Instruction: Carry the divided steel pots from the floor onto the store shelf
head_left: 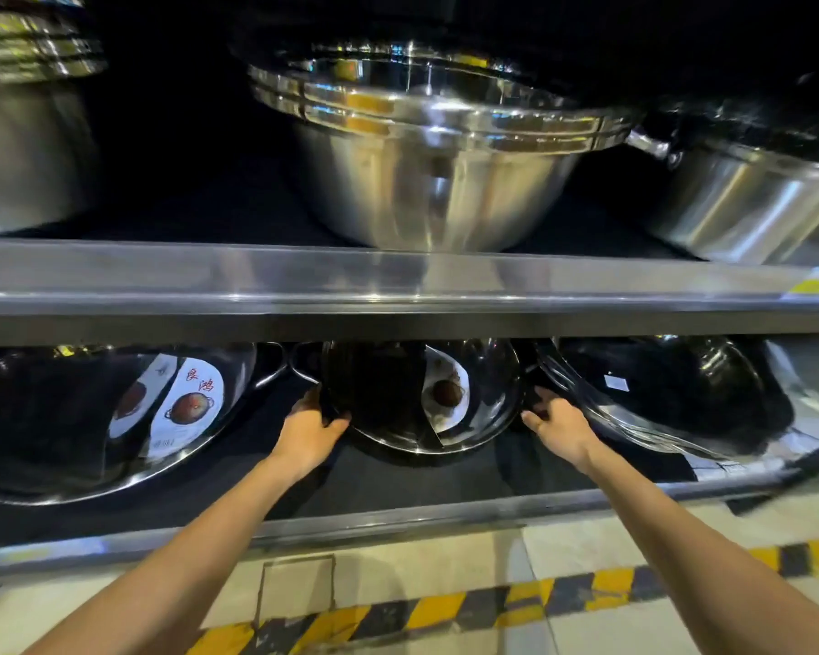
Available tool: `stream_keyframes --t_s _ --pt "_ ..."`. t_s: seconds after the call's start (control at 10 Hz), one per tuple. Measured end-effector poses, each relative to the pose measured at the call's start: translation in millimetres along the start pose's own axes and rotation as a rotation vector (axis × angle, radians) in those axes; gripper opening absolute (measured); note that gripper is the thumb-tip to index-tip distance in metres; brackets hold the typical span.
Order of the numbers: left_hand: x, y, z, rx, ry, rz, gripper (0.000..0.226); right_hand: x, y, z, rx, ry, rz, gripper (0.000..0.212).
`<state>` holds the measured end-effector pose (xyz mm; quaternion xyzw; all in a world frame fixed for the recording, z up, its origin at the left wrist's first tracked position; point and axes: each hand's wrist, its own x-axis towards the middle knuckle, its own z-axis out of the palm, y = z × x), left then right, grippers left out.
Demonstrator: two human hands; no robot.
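A divided steel pot (398,399) leans tilted on the lower shelf (388,520), its curved divider and a paper label visible inside. My left hand (310,430) grips the pot's left rim, thumb over the edge. On the pot's right side my right hand (559,425) has its fingers curled at the rim or handle; the contact is in shadow. A larger divided pot (91,418) with a red-printed label leans to the left. To the right leans a stack of similar pots (672,394).
The upper shelf (398,286) carries a stack of steel bowls (426,148) in the middle, a tall pot (24,134) at left and a handled pot (748,196) at right. Yellow-black hazard tape (445,607) runs across the pale floor below the shelf.
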<state>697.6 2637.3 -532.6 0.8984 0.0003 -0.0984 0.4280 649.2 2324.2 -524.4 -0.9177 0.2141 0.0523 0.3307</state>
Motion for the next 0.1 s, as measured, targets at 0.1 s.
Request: stream_keyframes --t_s 0.1 --pt "-20.9 16.8 -25.7 0.152 -0.017 0.014 0.024 -23.1 -25.9 -10.2 -0.099 0.005 -0.007 0.033"
